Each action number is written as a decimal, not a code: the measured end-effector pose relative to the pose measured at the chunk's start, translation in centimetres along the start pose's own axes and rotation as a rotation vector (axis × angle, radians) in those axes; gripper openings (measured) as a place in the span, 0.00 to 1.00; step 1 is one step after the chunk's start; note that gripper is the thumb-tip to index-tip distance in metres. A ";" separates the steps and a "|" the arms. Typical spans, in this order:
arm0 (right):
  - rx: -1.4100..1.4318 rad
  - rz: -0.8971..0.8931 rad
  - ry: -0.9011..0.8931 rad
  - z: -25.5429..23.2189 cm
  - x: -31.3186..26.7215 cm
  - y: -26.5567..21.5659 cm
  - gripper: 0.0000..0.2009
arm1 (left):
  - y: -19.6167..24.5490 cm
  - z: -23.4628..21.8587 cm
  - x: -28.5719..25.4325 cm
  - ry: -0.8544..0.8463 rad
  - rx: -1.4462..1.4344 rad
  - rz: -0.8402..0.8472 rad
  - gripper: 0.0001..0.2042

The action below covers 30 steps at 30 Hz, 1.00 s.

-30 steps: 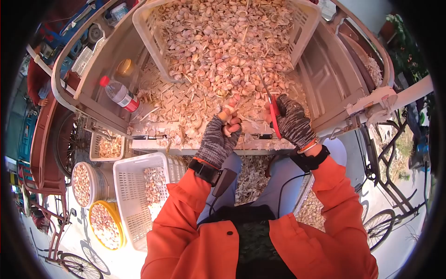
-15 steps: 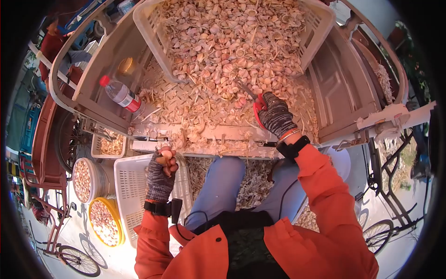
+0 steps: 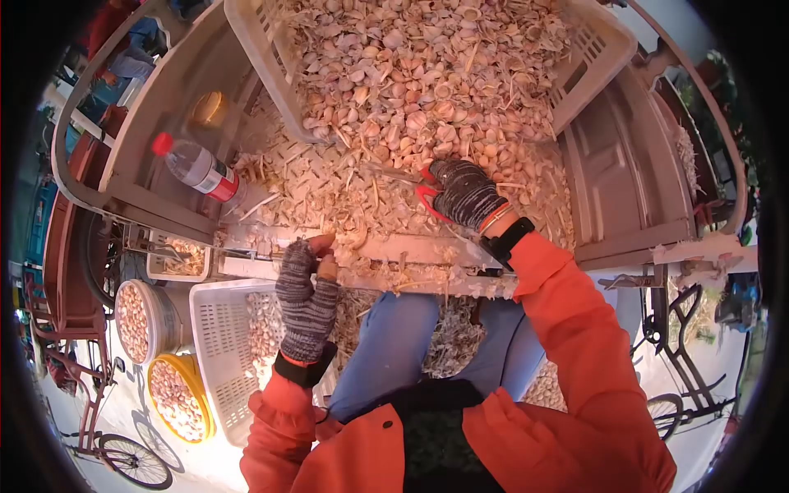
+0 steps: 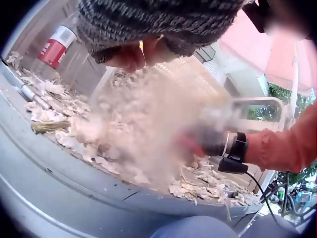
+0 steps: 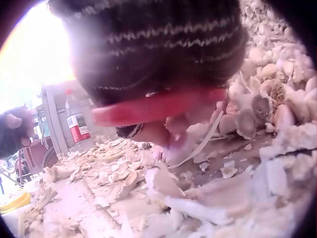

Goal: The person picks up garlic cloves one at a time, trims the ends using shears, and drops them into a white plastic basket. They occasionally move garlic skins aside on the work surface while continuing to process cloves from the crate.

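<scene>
My left hand (image 3: 308, 300), in a grey striped fingerless glove, hovers at the truck bed's front edge beside the white crate (image 3: 218, 329). Its bare fingertips (image 3: 327, 266) are loosely bent, with nothing visible between them. Loose garlic cloves (image 3: 261, 329) lie in that crate. My right hand (image 3: 467, 193), gloved alike, grips red-handled scissors (image 3: 429, 201) low over the garlic pile (image 3: 427, 74); the blades point left. In the right wrist view the red handle (image 5: 153, 106) crosses under the glove, with peel and cloves close below the fingers.
A plastic bottle (image 3: 197, 168) with a red cap lies at the bed's left, near a yellow-lidded jar (image 3: 209, 108). The tipped crate (image 3: 267, 66) surrounds the pile. At the lower left stand a white bucket (image 3: 150, 320) and a yellow bucket (image 3: 197, 403), both holding cloves. Dry peel litters the bed.
My left hand went from the bed to over the white crate, let go of its cloves, and has come back up toward the bed's edge. The right hand moved left with the scissors, down to the pile.
</scene>
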State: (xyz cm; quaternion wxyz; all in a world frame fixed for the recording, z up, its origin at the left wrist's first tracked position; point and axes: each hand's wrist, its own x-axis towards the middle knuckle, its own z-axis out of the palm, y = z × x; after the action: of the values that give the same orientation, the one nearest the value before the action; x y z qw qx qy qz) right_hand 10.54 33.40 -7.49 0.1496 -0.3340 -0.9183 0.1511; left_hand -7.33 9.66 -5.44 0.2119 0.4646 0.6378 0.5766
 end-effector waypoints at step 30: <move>0.303 0.284 0.295 -4.0 -11.8 -1.6 0.17 | 3.1 15.4 0.9 -0.412 -0.792 -0.525 0.13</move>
State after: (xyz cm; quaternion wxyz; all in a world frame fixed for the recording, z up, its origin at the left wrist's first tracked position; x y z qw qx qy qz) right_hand 19.82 25.17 -5.28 0.3075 -0.4519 -0.7972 0.2563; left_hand 5.77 18.40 -6.08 0.6303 0.2771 0.4109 0.5976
